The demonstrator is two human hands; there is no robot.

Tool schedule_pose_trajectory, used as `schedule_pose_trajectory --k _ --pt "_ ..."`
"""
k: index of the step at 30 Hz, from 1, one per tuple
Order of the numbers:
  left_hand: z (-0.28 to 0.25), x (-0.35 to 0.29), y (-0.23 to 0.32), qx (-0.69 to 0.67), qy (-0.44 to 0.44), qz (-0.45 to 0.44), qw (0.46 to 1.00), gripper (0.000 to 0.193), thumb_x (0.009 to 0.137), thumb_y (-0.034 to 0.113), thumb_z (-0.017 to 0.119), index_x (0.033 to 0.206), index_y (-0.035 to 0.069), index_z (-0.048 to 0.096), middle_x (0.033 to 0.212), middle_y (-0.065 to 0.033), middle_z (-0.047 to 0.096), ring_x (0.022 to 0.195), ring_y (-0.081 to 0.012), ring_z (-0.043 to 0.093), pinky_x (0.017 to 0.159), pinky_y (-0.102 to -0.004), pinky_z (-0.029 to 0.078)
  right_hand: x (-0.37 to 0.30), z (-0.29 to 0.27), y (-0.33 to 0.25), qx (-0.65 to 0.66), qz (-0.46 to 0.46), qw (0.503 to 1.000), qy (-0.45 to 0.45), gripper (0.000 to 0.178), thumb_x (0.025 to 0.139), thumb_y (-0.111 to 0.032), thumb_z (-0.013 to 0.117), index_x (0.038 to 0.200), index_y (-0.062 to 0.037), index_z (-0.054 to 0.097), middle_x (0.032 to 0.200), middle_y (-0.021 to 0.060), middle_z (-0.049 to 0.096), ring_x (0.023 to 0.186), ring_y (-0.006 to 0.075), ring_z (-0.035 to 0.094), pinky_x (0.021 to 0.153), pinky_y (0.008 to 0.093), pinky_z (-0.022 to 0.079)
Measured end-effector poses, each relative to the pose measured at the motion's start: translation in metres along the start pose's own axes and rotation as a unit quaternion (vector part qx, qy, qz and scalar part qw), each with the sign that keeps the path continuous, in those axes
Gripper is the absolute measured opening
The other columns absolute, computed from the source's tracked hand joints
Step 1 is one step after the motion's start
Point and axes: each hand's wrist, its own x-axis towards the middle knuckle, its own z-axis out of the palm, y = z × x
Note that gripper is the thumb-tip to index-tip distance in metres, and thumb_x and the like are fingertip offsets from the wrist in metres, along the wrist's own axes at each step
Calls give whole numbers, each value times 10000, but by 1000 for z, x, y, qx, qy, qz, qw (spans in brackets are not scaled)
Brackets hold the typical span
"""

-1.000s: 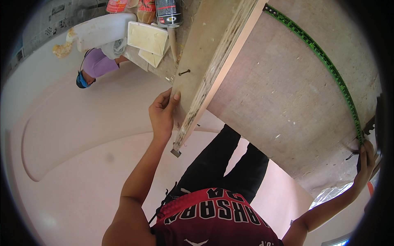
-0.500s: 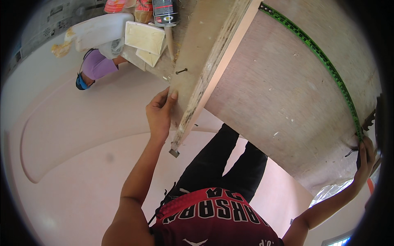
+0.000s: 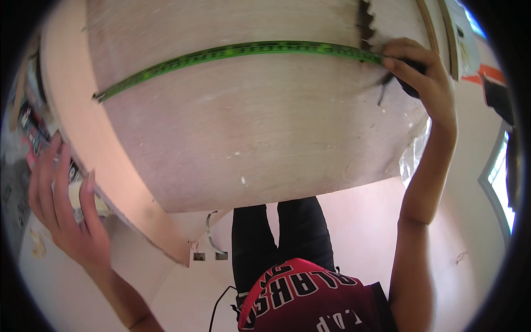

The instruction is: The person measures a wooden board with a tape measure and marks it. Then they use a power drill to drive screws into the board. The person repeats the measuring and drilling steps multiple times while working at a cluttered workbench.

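A tape measure [image 3: 243, 51] has its green blade drawn out across a broad plywood panel [image 3: 249, 127]. The blade's hooked end rests by the foot of a pale upright board [image 3: 105, 138] on the left. At the panel's right side, my right hand [image 3: 428, 80] grips the dark case, with thumb and fingers around it where the blade comes out. My left hand [image 3: 72, 216] is beside the outer edge of the pale board, fingers spread and holding nothing; I cannot tell whether its fingertips touch the board.
A dark jagged-edged piece [image 3: 365, 25] lies under the blade near my right hand. Clear plastic [image 3: 412, 155] hangs by the panel's right corner. Behind my left hand are a dark can [image 3: 33, 124] and pale blocks. A curved strip [image 3: 210, 232] stands near wall boxes [image 3: 221, 255].
The view has swung right, so the blade now runs nearly level across it. My left hand has let go of the board it was pinching and spread its fingers. The right hand keeps the tape measure.
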Motion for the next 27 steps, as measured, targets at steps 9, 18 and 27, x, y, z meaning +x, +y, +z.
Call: schedule_pose_trajectory --k 9,18,27 --pt "38 114 -5 72 -182 100 976 406 855 33 692 1259 48 654 1225 -148 635 1245 -361 550 1111 -496 397 -4 -11 -34 185 108 977 -14 146 906 -27 760 1017 63 793 980 95 715 566 92 595 478 222 463" --pt "38 131 -3 6 -212 114 971 188 823 -20 688 1010 -32 681 949 -172 640 1059 -358 585 1041 -471 426 -17 3 -16 106 79 991 24 140 901 -34 765 1002 60 790 970 97 717 594 100 626 492 224 476" --pt "37 144 -12 58 -232 111 965 189 842 -11 684 1028 -33 705 951 -171 658 1025 -359 581 973 -462 435 -13 9 -14 99 74 992 27 140 897 -47 769 991 55 784 966 91 711 611 98 621 508 227 469"
